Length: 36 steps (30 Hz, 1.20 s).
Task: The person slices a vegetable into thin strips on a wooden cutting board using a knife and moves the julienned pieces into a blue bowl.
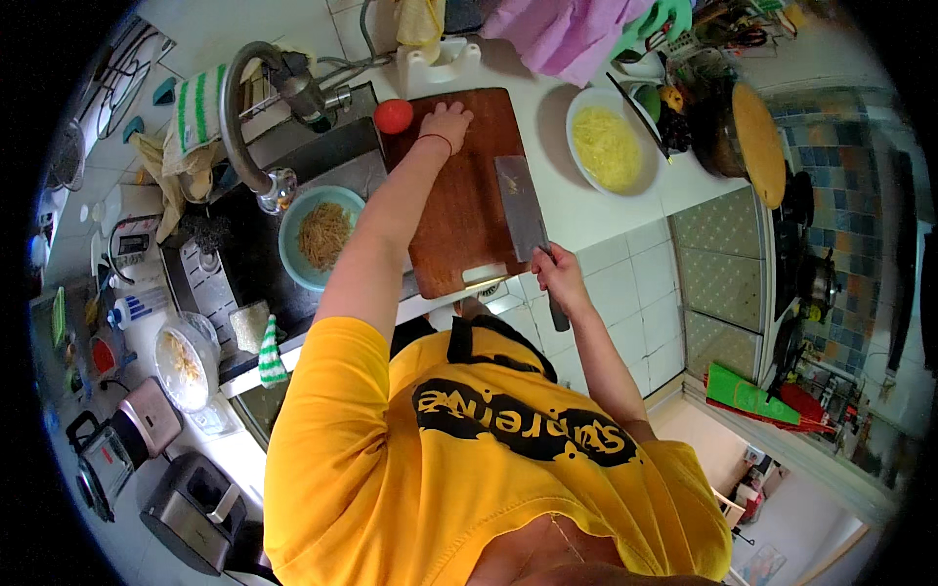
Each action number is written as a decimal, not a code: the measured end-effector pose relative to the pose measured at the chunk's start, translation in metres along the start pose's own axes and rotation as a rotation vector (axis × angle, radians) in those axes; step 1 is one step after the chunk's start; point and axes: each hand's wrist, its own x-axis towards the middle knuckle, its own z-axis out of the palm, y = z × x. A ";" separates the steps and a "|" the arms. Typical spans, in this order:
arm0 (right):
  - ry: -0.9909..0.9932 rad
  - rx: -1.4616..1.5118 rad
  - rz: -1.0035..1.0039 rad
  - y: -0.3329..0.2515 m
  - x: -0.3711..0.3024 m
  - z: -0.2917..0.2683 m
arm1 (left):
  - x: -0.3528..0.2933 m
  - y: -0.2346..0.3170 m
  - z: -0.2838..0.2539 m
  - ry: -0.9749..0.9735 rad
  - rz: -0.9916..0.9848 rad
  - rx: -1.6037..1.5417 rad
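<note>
My left hand (449, 127) rests near the far end of a brown wooden cutting board (459, 220), fingers stretched out over the wood, nothing visible in them. Just left of it, at the board's far left corner, sits a round red tomato (394, 116). My right hand (560, 277) is closed around the dark handle of a cleaver (523, 206). The broad grey blade points away from me over the board's right edge. Whether the blade touches the wood, I cannot tell.
Left of the board is a sink with a curved faucet (234, 117) and a light blue bowl (288, 249) of thin brownish strips. A white bowl (575, 146) of yellow shreds stands right, a long dark utensil (640, 115) beside it. A lidded pot (723, 132) is farther right.
</note>
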 end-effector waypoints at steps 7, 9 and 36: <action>-0.147 -0.297 -0.069 0.006 0.032 -0.036 | -0.096 0.018 0.062 0.050 -0.477 -0.311; -0.202 -0.325 -0.141 0.016 0.055 -0.039 | -0.126 0.029 0.072 0.074 -0.591 -0.386; -0.459 -0.673 -0.347 -0.033 0.086 -0.037 | -0.183 0.036 0.106 0.869 -0.242 -0.382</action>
